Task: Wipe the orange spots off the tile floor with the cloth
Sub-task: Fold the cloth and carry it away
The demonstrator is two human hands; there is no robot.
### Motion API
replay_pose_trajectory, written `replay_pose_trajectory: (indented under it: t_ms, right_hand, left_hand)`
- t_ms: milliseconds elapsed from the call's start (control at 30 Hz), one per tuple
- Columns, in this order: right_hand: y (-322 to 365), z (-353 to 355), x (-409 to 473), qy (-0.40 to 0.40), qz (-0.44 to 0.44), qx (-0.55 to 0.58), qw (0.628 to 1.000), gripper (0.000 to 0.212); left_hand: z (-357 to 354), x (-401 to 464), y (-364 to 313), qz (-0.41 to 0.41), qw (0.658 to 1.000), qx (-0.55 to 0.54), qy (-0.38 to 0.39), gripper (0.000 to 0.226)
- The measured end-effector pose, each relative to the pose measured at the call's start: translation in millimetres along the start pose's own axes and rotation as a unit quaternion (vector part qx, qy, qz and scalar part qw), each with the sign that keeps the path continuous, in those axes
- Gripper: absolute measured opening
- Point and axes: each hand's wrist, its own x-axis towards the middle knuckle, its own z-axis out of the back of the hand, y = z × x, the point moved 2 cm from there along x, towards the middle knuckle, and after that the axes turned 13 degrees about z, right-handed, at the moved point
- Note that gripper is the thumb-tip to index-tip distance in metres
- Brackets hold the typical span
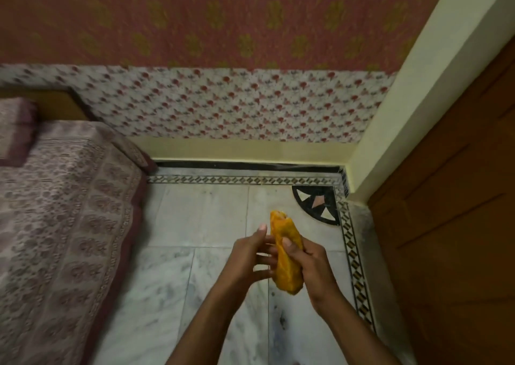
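An orange-yellow cloth (287, 256), bunched into a long roll, is held upright above the white marble tile floor (200, 214). My right hand (312, 267) grips the roll around its middle, thumb across the front. My left hand (250, 256) is beside it with fingers spread and fairly straight, fingertips touching the cloth's left side. No orange spots show on the visible tiles; the floor under my hands and arms is hidden.
A bed with a patterned mauve cover (64, 211) fills the left. A wooden door (457, 197) and cream door frame (395, 100) stand on the right. A patterned wall (237, 105) lies ahead. A black inlaid corner tile (317, 203) and border strip (354, 253) edge the floor.
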Motion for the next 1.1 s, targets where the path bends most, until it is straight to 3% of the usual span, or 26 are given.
replay_pose_trajectory:
  t_ms: [200, 433, 600, 800, 933, 1100]
  right_hand:
    - [75, 5, -50, 0.057, 0.098, -0.082, 0.99, 0.047]
    - [90, 11, -81, 0.092, 0.176, -0.134, 0.971, 0.051]
    - [92, 8, -93, 0.051, 0.184, -0.084, 0.978, 0.058]
    - [104, -15, -107, 0.015, 0.186, -0.061, 0.98, 0.056]
    - [113, -30, -110, -0.016, 0.192, -0.03, 0.981, 0.049]
    - [116, -44, -114, -0.048, 0.194, -0.002, 0.98, 0.048]
  left_hand:
    - [-18, -84, -24, -0.01, 1.0, -0.01, 0.028, 0.053]
    - [-32, -126, -22, -0.058, 0.998, -0.023, 0.024, 0.033]
    - [-29, -144, -29, -0.089, 0.995, -0.022, 0.033, 0.03]
    - [-22, -165, -47, -0.151, 0.986, 0.054, -0.053, 0.028]
    - [-15, -178, -56, -0.178, 0.977, 0.113, -0.034, 0.026]
    - [1, -186, -54, -0.206, 0.972, 0.109, 0.012, 0.022]
